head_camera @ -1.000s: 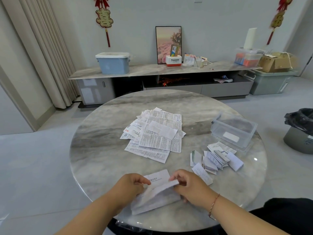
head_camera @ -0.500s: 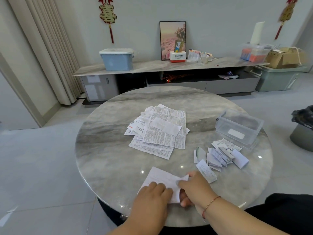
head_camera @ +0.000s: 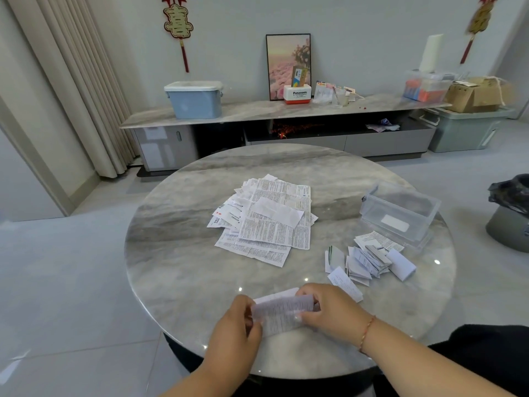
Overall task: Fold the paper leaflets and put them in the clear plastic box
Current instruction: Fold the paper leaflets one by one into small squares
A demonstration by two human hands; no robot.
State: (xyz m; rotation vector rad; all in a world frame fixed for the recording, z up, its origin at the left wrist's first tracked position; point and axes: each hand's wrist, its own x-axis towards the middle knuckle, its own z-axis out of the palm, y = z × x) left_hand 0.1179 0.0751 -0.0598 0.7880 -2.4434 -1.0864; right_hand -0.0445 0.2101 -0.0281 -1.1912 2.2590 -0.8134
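Both hands are on one leaflet (head_camera: 282, 313) at the near edge of the round marble worktop (head_camera: 177, 253): the left hand (head_camera: 236, 329) pinches its left end with curled fingers, and the right hand (head_camera: 329, 309) grips the right end, thumb on top of the sheet. The paper is lifted a little and doubled over, printed side showing, so this looks like a fold in progress, not a finished one. Further out, in the middle of the worktop, lies a loose heap of unfolded leaflets (head_camera: 266, 222), many sheets overlapping, with one small blank slip on top. That heap is the work left, and it looks like the larger share. To the right, a cluster of folded leaflets (head_camera: 366, 262) sits near the right hand, small packets leaning on each other. Just beyond them stands the clear plastic box (head_camera: 400, 213), lid off or open at the back; I cannot tell which. Through its wall only a white label shows, so it seems to hold no leaflets yet. By my reading the folding is partly done, and none of the loading has begun: the folded packets are just beside the box, not in it.
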